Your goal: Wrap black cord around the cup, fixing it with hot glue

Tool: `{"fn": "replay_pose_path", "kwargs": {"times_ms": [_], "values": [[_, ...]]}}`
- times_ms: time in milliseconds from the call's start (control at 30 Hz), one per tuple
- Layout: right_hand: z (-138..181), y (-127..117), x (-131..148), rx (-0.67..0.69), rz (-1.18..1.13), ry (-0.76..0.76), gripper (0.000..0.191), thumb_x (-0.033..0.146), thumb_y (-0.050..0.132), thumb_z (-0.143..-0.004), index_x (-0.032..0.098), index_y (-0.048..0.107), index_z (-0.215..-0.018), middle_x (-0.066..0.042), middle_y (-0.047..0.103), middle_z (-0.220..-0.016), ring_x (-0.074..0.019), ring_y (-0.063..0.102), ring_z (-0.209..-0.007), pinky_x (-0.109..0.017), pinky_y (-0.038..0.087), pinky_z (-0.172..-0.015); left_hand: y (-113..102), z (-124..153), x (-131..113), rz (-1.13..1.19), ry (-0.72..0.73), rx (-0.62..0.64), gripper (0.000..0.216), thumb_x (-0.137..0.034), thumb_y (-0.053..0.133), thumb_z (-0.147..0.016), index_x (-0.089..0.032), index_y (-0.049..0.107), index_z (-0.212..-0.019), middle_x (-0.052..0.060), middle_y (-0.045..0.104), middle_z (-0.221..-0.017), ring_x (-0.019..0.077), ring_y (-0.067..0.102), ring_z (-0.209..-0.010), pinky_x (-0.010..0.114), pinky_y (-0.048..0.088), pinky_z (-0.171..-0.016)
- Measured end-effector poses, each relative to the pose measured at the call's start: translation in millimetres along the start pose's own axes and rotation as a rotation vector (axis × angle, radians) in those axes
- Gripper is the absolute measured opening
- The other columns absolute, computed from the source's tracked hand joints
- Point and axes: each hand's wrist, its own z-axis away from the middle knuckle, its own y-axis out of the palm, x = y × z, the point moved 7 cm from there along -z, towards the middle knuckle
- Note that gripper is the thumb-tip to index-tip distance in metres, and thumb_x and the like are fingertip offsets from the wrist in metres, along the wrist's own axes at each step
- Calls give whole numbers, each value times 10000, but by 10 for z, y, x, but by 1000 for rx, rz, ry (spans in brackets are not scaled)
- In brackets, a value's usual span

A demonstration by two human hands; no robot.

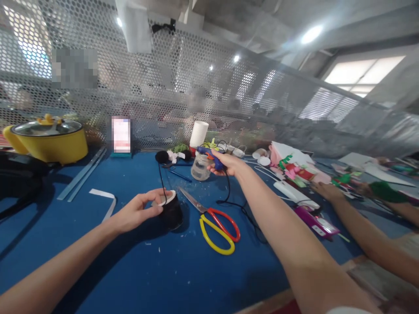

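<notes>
My left hand pinches the rim of a black-covered cylinder with a white inside, tilted above the blue table. A black cord runs from its rim to a ball of black yarn. Farther forward, my right hand is wrapped round a blue glue gun with an orange trigger. The gun is at the mouth of a clear jar; whether its nozzle rests on the jar I cannot tell. Scissors with one red and one yellow handle lie between my arms.
The glue gun's black cable trails across the blue table. A yellow pot, clear strips and a phone on a stand are leftward. Right are a power strip, a purple device and another person's hand.
</notes>
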Motion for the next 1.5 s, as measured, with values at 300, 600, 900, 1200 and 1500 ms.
{"fn": "replay_pose_path", "kwargs": {"times_ms": [300, 600, 900, 1200, 1500], "values": [[545, -271, 383, -370, 342, -379, 339, 465, 601, -655, 196, 484, -487, -38, 526, -515, -207, 569, -682, -300, 395, -610, 8, 4, 2, 19, -12, -2, 180, -296, 531, -766, -150, 490, -670, 125, 481, -1242, 260, 390, -1170, 439, 231, -976], [930, 1324, 191, 308, 424, -595, 517, 532, 369, -788, 180, 487, -428, -19, 511, -500, -138, 516, -589, -264, 364, -587, 46, 2, -56, -101, 52, 7, 189, -272, 492, -782, -150, 465, -640, 88, 564, -1046, 225, 483, -1007, 363, 324, -899], [949, 1200, 115, 370, -81, -414, 138, 263, 563, -689, 151, 561, -609, -90, 564, -1059, -151, 526, -980, -280, 352, -849, 33, -7, -22, -43, 10, -23, 181, -294, 533, -756, -150, 501, -652, 82, 589, -1058, 239, 470, -1061, 364, 298, -926], [1042, 880, -151, 230, -344, -309, 152, 281, 615, -631, 154, 559, -692, -68, 585, -1025, -126, 555, -850, -273, 403, -762, 33, 7, 46, 276, -113, -44, 151, -267, 607, -722, -141, 548, -661, 102, 533, -1216, 251, 414, -1176, 424, 232, -996], [1012, 874, -357, 211, -374, -220, 241, 340, 645, -617, 161, 583, -767, -17, 628, -774, -111, 563, -691, -262, 416, -674, 100, 16, -61, 272, -123, 47, 138, -270, 589, -744, -143, 580, -691, 87, 543, -1210, 257, 440, -1152, 407, 287, -976]]}}
